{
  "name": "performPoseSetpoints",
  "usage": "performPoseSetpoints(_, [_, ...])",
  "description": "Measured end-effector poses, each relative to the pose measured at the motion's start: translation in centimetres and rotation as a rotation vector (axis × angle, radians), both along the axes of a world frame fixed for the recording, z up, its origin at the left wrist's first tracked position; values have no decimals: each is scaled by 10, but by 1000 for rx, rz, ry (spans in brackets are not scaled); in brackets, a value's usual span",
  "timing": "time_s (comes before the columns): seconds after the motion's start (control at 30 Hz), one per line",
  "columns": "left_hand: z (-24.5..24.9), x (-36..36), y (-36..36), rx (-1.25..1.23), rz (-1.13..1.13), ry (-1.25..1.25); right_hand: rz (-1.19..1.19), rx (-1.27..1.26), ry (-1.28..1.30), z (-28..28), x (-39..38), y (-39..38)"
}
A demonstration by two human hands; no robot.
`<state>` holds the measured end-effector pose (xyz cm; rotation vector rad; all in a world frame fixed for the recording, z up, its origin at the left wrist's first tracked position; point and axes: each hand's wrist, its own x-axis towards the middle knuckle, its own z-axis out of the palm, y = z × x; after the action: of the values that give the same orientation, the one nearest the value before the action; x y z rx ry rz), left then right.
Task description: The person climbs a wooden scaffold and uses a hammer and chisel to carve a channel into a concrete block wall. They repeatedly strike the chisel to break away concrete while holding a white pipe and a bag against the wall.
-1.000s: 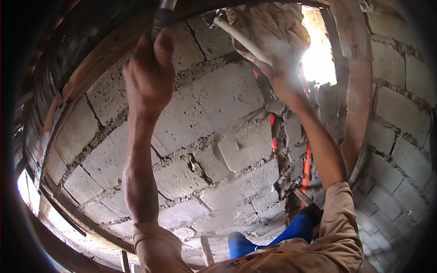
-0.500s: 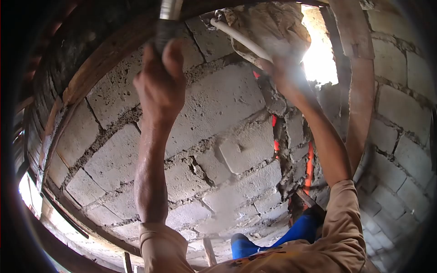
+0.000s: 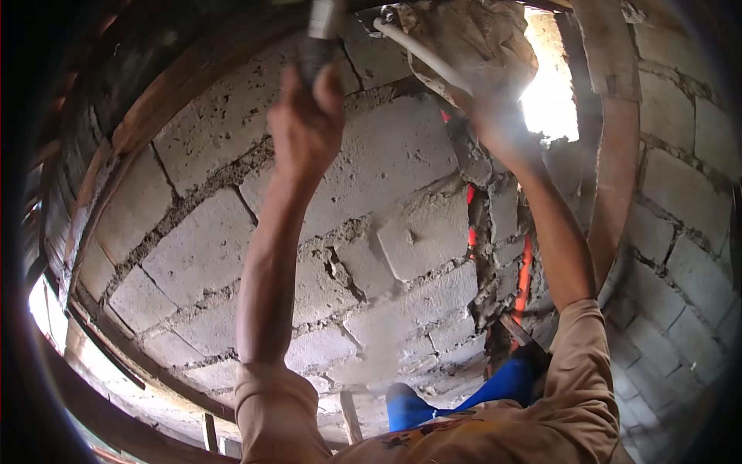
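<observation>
My left hand point(image 3: 309, 127) is raised at the upper left, its fingers wrapped round the dark handle of a tool point(image 3: 318, 54) with a shiny metal shaft. The tool's far end is cut off by the top edge. At the upper right, my right hand point(image 3: 495, 116) is closed on a white rod point(image 3: 421, 52), which slants up to the left. Glare and blur hide part of its fingers. A crumpled brown sheet point(image 3: 483, 35) hangs just behind that hand. Both arms reach up before a grey block wall point(image 3: 386, 162).
A bright opening point(image 3: 550, 85) lies right of my right hand, beside an upright wooden post point(image 3: 616, 170). Orange conduit point(image 3: 524, 282) runs down a broken channel in the wall. A curved wooden beam point(image 3: 178, 100) crosses the upper left. Blue-clad legs point(image 3: 495, 387) show below.
My left hand and its tool have moved right, closer to the white rod. My right hand and the rod appear slightly further right, with the whole view shifted a little.
</observation>
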<state>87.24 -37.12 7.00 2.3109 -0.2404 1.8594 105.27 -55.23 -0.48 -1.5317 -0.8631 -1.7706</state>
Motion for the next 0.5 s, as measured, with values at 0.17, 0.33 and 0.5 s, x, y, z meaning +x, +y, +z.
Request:
performPoseSetpoints(0.17, [30,2,8,-2,184,196,-152,-271,-45,24,-67,-38])
performPoseSetpoints(0.33, [15,-44,-4,-126,118,78,24,-92,403,-1,-10,-8])
performPoseSetpoints(0.5, [12,-46,3,-21,143,26,11,-40,316,-12,-3,-11])
